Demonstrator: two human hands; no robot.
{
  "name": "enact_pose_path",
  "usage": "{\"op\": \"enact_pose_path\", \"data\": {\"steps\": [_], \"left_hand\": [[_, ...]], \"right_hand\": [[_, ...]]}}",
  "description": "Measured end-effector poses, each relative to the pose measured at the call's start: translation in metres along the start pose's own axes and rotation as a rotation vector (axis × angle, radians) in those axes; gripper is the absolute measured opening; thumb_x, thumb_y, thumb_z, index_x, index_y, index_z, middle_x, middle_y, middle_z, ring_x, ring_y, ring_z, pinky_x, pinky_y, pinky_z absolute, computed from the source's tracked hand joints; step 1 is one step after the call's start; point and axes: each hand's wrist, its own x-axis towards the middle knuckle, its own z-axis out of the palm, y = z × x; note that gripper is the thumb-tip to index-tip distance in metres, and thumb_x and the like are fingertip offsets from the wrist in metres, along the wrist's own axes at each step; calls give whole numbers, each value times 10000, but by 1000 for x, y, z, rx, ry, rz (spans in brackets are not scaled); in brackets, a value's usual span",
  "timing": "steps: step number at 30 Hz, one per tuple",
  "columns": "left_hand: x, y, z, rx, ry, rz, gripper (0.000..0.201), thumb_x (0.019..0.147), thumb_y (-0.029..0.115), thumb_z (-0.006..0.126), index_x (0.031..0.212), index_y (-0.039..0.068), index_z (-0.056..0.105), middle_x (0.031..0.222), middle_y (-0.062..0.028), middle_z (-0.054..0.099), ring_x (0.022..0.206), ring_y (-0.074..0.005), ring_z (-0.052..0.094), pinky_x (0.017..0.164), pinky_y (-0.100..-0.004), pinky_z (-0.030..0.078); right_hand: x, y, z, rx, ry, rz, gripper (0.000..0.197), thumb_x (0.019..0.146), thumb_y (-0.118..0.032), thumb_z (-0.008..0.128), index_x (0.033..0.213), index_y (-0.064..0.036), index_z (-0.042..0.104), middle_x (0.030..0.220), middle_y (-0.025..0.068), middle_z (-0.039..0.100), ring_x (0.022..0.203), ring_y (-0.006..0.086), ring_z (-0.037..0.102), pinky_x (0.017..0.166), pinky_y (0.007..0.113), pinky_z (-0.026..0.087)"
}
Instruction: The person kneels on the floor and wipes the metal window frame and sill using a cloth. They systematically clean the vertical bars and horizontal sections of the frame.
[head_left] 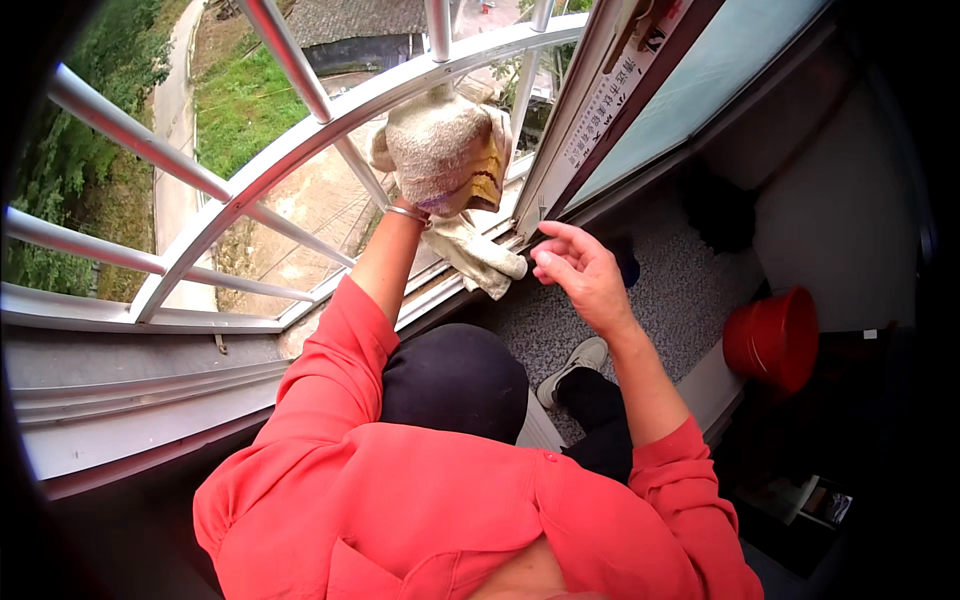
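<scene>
A cream towel (440,150) with a yellow, patterned edge is bunched over my left hand, beside the curved white window bars. It covers the fingers, and only the wrist with a bracelet shows below. A loose end of the towel (478,256) droops toward the window sill. My right hand (582,270) hangs in the air near the lower end of the window frame, fingers loosely bent and apart, holding nothing.
White metal bars (240,195) curve outward from the opening, with ground far below. A sliding window frame (610,110) stands to the right. My dark-trousered knee (455,380) is by the sill. A red bucket (772,340) stands at the right above a speckled floor (665,290).
</scene>
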Motion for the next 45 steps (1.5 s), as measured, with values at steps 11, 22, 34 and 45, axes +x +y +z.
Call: {"op": "enact_pose_path", "data": {"steps": [11, 22, 34, 45], "left_hand": [[65, 10, -48, 409, -48, 196, 406, 910, 255, 441, 1260, 53, 400, 1209, -103, 476, 1118, -211, 441, 954, -333, 361], [23, 6, 18, 165, -73, -73, 341, 888, 250, 476, 1166, 54, 463, 1071, -93, 526, 967, -211, 489, 818, -324, 396], [61, 28, -35, 471, -54, -14, 278, 863, 246, 515, 1064, 54, 533, 922, -81, 581, 802, -212, 541, 670, -314, 434], [0, 8, 38, 87, -50, -329, 277, 862, 250, 523, 1052, 51, 555, 909, -70, 599, 782, -192, 559, 659, -296, 447]], "right_hand": [[-90, 99, -68, -52, 133, 433, 258, 850, -119, 578, 1079, -4, 550, 846, 39, 598, 691, 90, 556, 616, 223, 465], [-95, 111, -37, -551, -167, 233, 274, 856, -211, 538, 1019, 4, 585, 956, 169, 622, 891, 286, 600, 773, 333, 463], [-118, 132, -53, -826, -360, 196, 279, 863, -201, 505, 1041, 2, 578, 998, 201, 593, 955, 345, 556, 848, 383, 436], [-66, 75, -33, -588, -168, 71, 224, 897, -130, 503, 1061, 3, 577, 859, 84, 623, 756, 142, 599, 689, 258, 482]]}}
